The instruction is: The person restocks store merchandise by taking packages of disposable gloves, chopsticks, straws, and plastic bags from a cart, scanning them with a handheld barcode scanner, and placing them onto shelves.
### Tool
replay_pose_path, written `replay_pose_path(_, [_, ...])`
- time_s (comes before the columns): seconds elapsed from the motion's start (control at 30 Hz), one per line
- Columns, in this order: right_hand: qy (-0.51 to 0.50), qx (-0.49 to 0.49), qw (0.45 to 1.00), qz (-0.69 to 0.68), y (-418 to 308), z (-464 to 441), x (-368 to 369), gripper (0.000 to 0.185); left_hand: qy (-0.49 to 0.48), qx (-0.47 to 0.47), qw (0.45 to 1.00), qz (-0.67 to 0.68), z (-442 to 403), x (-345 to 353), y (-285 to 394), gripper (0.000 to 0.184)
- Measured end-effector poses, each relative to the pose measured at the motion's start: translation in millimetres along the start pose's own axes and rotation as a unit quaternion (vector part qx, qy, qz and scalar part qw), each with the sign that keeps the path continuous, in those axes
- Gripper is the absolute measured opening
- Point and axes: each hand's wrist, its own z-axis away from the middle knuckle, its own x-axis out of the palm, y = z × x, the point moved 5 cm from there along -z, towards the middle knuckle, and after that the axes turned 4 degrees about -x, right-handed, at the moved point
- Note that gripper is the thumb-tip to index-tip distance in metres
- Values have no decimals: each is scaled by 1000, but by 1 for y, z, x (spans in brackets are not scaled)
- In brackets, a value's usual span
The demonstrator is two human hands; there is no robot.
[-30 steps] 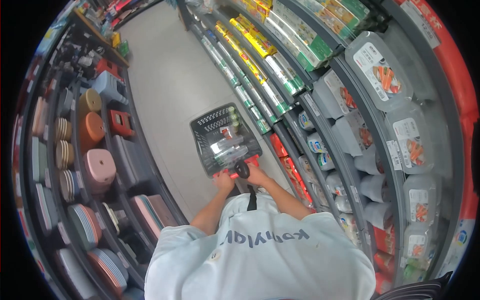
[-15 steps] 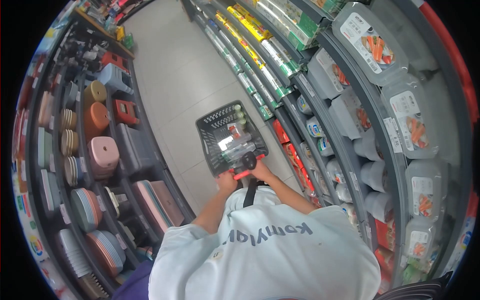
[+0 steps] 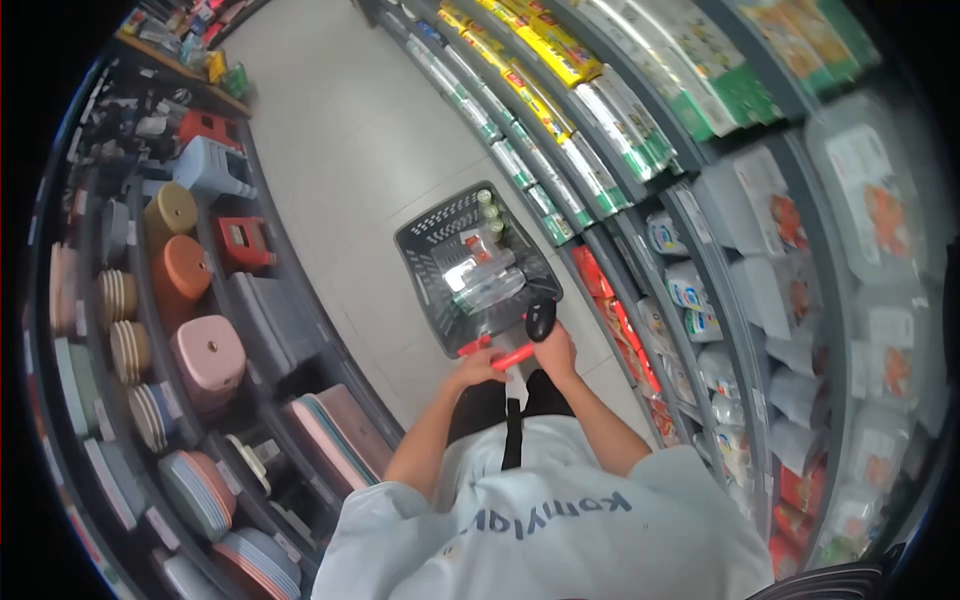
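A dark grey shopping basket [image 3: 437, 315] hangs or stands low in front of me; what supports it is not visible. Clear plastic packs [image 3: 490, 288] and several small pale-topped containers [image 3: 489, 211] lie inside. Along its near side runs a red handle [image 3: 514, 357]. My left hand [image 3: 478, 370] is closed over the left part of this handle. At the right part my right hand [image 3: 557, 352] is closed too, its fingers partly hidden. A black rounded object [image 3: 541, 318] sits right at the right hand's fingers; whether it is held or fixed to the handle I cannot tell.
Shelves line both sides of a tiled aisle [image 3: 345, 150]. Plastic stools [image 3: 208, 355], bowls [image 3: 260, 560] and trays [image 3: 345, 430] fill the left. On the right are boxed rolls [image 3: 545, 45], red packs [image 3: 615, 315] and clear food containers [image 3: 775, 215], close to my arm.
My view has shifted, with the right shelves appearing closer. The basket and both hands sit slightly further right in view. The black object has moved rightward with my right hand.
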Motion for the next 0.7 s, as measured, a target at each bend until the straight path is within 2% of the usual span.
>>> replay_pose_path(0.03, [11, -7, 1000, -11, -5, -7, 2, 37, -80, 15, 996, 26, -9, -12, 1, 64])
replay_pose_path(0.07, [4, -6, 1000, -5, -3, -13, 6, 37, -80, 12, 996, 35, -19, -24, -5, 64])
replay_pose_path(0.13, [10, -64, 996, -57, -8, -23, 13, 49, -129, 0, 953, 273, -39, -41, -18, 59])
replay_pose_path(0.17, [39, -89, 992, -76, -17, -28, 13, 43, -96, -23, 942, 320, -54, -54, -27, 50])
replay_pose_path(0.2, [30, -84, 993, -75, -17, -32, 20, 43, -95, -32, 940, 326, -70, -58, -46, 50])
replay_pose_path(0.27, [50, -90, 985, -138, -13, -44, 29, 36, 86, -116, 916, 373, -109, -80, -93, 38])
replay_pose_path(0.3, [53, -108, 979, -165, -17, -50, 31, 33, 156, -164, 869, 441, -122, -90, -103, 22])
replay_pose_path(0.33, [49, -129, 976, -167, -12, -55, 37, 34, 205, -164, 840, 474, -141, -97, -129, 16])
replay_pose_path(0.4, [-8, -86, 977, -195, -7, -60, 46, 37, 284, -170, 782, 529, -180, -106, -182, 15])
replay_pose_path(0.43, [7, -110, 975, -191, -16, -59, 41, 40, 286, -187, 775, 532, -193, -103, -204, 15])
replay_pose_path(0.47, [25, -143, 971, -188, -22, -67, 39, 42, 309, -235, 792, 471, -212, -110, -223, 17])
replay_pose_path(0.5, [-21, -153, 970, -190, -15, -74, 43, 48, 329, -283, 804, 407, -230, -119, -240, 19])
replay_pose_path(0.53, [-93, 18, 943, -318, 17, -68, 57, 51, 328, -296, 796, 413, -244, -121, -254, 19])
replay_pose_path(0.57, [-123, -83, 960, -237, -9, -82, 42, 47, 355, -303, 844, 265, -259, -132, -263, 26])
replay_pose_path(0.6, [-154, 191, 864, -440, 16, -73, 51, 39, 369, -303, 872, 108, -277, -144, -271, 34])
replay_pose_path(0.63, [-200, 157, 908, -333, 16, -79, 43, 28, 367, -285, 884, 56, -295, -151, -280, 36])
replay_pose_path(0.67, [-203, -44, 971, -119, -4, -95, 33, 24, 363, -268, 892, 5, -311, -155, -293, 38])
replay_pose_path(0.7, [-212, -58, 969, -115, -7, -107, 32, 21, 370, -266, 890, -25, -326, -157, -306, 37])
